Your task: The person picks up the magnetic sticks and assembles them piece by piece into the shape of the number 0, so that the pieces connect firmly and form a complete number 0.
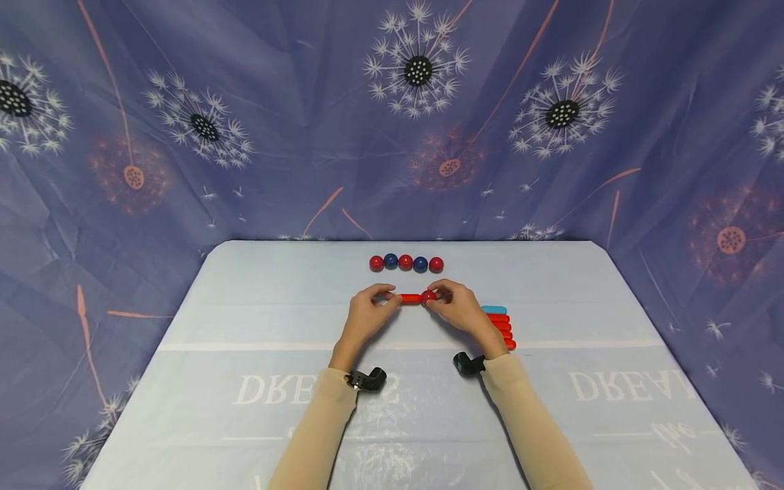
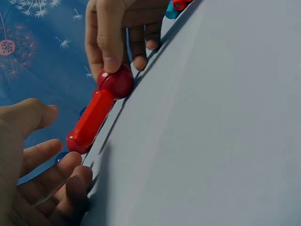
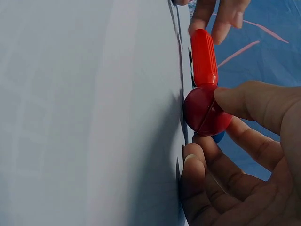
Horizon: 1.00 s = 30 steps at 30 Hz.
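Note:
My right hand [image 1: 459, 307] pinches a glossy red ball [image 3: 202, 110] between thumb and fingers. From the ball a short red stick [image 1: 410, 299] points left, its end up against the ball. At the stick's other end is my left hand [image 1: 367, 314], its thumb and fingers spread loosely around that tip. In the left wrist view, the left thumb [image 2: 40, 115] stands apart from the stick [image 2: 92, 118]. A dark seam line crosses the ball in the right wrist view.
Behind the hands, a row of alternating red and blue balls [image 1: 405, 262] lies on the pale table cover [image 1: 245, 313]. Right of the right wrist lie several red sticks [image 1: 503, 327] and a light blue stick [image 1: 495, 309]. A patterned blue cloth [image 1: 294, 136] hangs beyond the table.

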{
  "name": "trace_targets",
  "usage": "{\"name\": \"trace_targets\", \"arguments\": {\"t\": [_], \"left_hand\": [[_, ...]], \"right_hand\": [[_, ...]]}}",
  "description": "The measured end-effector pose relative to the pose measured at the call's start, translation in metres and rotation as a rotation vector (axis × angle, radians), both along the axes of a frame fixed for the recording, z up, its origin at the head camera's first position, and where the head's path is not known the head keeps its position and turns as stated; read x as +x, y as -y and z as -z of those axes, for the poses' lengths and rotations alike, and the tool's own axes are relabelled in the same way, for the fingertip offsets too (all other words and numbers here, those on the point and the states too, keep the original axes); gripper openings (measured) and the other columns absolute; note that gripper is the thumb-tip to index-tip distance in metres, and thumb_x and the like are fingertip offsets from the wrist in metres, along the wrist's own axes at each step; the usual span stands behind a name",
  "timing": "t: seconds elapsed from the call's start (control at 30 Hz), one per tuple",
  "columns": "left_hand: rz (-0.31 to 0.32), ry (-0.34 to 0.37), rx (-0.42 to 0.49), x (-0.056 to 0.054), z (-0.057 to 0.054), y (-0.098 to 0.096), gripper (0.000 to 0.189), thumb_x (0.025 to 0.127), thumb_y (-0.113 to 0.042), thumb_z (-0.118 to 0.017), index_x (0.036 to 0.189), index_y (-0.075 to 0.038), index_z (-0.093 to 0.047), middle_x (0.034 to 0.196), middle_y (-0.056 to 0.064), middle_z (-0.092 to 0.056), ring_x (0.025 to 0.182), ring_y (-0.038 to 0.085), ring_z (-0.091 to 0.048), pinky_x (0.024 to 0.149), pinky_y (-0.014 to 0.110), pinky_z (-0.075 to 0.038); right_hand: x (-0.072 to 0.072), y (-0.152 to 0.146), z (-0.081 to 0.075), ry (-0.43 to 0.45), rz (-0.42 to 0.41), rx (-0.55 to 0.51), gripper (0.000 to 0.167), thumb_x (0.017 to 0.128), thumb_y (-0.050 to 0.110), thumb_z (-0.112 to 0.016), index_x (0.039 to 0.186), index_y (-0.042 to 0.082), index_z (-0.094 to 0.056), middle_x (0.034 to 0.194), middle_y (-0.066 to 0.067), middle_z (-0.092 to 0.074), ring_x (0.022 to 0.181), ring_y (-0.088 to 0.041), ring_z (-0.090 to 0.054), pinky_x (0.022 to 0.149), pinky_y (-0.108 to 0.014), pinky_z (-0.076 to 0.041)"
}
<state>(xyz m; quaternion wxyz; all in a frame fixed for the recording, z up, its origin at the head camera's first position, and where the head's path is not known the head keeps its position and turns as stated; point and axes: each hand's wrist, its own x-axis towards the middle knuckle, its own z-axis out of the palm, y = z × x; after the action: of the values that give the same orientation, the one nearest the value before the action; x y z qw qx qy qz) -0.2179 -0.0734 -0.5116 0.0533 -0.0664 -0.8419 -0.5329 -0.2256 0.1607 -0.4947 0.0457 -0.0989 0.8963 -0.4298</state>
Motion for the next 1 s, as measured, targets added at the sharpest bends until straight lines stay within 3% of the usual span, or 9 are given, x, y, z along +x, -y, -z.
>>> {"name": "trace_targets", "arguments": {"t": [0.17,0.37,0.63,1.0], "left_hand": [[-0.004,-0.007,0.031,-0.007,-0.007,0.009,0.039,0.092,-0.028,-0.077,0.124,-0.005,-0.072,0.104,0.010,-0.076,0.064,0.007,-0.060,0.060,0.022,-0.051],[-0.014,-0.064,0.023,-0.023,-0.013,0.021,0.043,0.094,-0.026,-0.075,0.131,-0.005,-0.068,0.113,0.015,-0.074,0.063,0.011,-0.058,0.056,0.024,-0.047],[-0.015,-0.119,-0.115,-0.043,-0.021,0.029,0.053,0.091,-0.022,-0.076,0.139,-0.006,-0.061,0.124,0.020,-0.069,0.070,0.017,-0.060,0.064,0.028,-0.049],[-0.030,-0.122,-0.253,-0.063,-0.016,0.032,0.054,0.092,-0.021,-0.074,0.141,-0.005,-0.059,0.126,0.021,-0.068,0.081,0.027,-0.062,0.081,0.043,-0.052]], "right_hand": [[0.000,-0.001,-0.002,0.006,0.004,0.008,0.031,0.094,0.019,-0.075,0.123,0.009,-0.069,0.107,-0.012,-0.070,0.096,-0.027,-0.066,0.088,-0.042,-0.056],[0.000,-0.001,-0.003,0.021,-0.001,0.014,0.031,0.095,0.020,-0.073,0.124,0.009,-0.068,0.108,-0.012,-0.069,0.097,-0.026,-0.064,0.088,-0.042,-0.055],[0.000,-0.001,-0.002,0.029,0.000,0.014,0.031,0.096,0.021,-0.073,0.124,0.010,-0.067,0.109,-0.011,-0.068,0.099,-0.026,-0.064,0.089,-0.042,-0.054],[0.000,-0.001,-0.004,0.046,0.004,0.006,0.031,0.095,0.020,-0.073,0.124,0.010,-0.067,0.108,-0.011,-0.068,0.098,-0.027,-0.064,0.090,-0.043,-0.055]]}}
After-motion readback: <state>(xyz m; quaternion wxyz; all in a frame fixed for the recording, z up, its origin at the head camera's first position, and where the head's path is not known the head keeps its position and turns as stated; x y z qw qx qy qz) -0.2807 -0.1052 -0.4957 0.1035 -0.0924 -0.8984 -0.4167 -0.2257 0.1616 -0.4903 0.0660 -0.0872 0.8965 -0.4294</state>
